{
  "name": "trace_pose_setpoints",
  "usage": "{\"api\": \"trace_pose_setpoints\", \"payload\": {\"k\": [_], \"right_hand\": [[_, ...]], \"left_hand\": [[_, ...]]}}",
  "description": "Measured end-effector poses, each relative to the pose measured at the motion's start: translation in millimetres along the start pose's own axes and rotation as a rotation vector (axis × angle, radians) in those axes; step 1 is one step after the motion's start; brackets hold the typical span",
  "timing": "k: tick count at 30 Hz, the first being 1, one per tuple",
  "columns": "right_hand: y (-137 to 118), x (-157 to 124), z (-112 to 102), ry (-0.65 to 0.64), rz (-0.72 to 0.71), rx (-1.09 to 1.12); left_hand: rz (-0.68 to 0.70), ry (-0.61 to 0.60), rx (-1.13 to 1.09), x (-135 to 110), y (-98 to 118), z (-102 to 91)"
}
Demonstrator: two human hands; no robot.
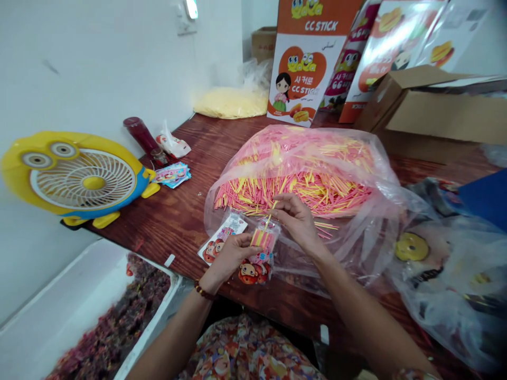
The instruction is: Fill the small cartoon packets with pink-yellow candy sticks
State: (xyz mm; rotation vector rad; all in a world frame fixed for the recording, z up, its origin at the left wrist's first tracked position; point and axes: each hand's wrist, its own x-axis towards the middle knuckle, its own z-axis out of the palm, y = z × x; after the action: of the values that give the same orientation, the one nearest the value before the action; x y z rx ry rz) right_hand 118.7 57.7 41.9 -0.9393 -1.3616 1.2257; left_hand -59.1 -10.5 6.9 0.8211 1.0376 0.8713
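My left hand [231, 255] grips a small clear packet [259, 254] printed with a cartoon figure, with pink and yellow sticks standing in it. My right hand [295, 217] pinches a yellow stick [271, 212] just above the packet's mouth. Behind both hands lies a big clear plastic bag [301, 174] heaped with pink and yellow sticks. More empty printed packets [222, 240] lie on the wooden table [178, 211] left of my left hand.
A yellow cartoon desk fan [75, 177] stands at the left. A dark red bottle [143, 137] and small packets [172, 174] lie beside it. CC Stick cartons [304, 58] and a cardboard box [431, 113] line the back. A white tub [95, 311] sits lower left; plastic bags [447, 274] lie at the right.
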Motion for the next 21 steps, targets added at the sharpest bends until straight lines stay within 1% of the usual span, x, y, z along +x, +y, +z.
{"api": "trace_pose_setpoints", "payload": {"k": [1, 4, 5, 7, 10, 13, 18, 21], "right_hand": [[-0.1, 0.7, -1.1, 0.026, -0.008, -0.010], [-2.6, 3.2, -4.6, 0.160, -0.071, -0.024], [-4.0, 3.7, -5.2, 0.178, -0.089, -0.020], [-6.5, 3.7, -5.3, 0.151, -0.099, -0.005], [-7.1, 1.6, -3.4, 0.098, -0.070, 0.008], [-3.3, 0.3, -2.6, 0.110, -0.049, 0.007], [0.8, 0.8, -5.4, 0.143, -0.077, -0.021], [0.5, -0.7, -5.9, 0.062, -0.046, -0.014]], "left_hand": [[0.004, 0.004, 0.004, 0.3, 0.0, -0.4], [0.007, 0.008, 0.036, 0.7, 0.9, -1.7], [0.006, 0.008, 0.049, 0.7, 1.3, -2.1], [0.004, 0.004, 0.069, 0.7, 2.0, -2.5], [0.006, -0.006, 0.080, 0.7, 3.2, -2.5], [0.012, -0.029, 0.085, 0.4, 4.7, -1.9], [-0.014, -0.035, 0.092, -0.8, 6.4, -0.4], [-0.010, -0.030, 0.080, -0.5, 6.5, 0.7]]}}
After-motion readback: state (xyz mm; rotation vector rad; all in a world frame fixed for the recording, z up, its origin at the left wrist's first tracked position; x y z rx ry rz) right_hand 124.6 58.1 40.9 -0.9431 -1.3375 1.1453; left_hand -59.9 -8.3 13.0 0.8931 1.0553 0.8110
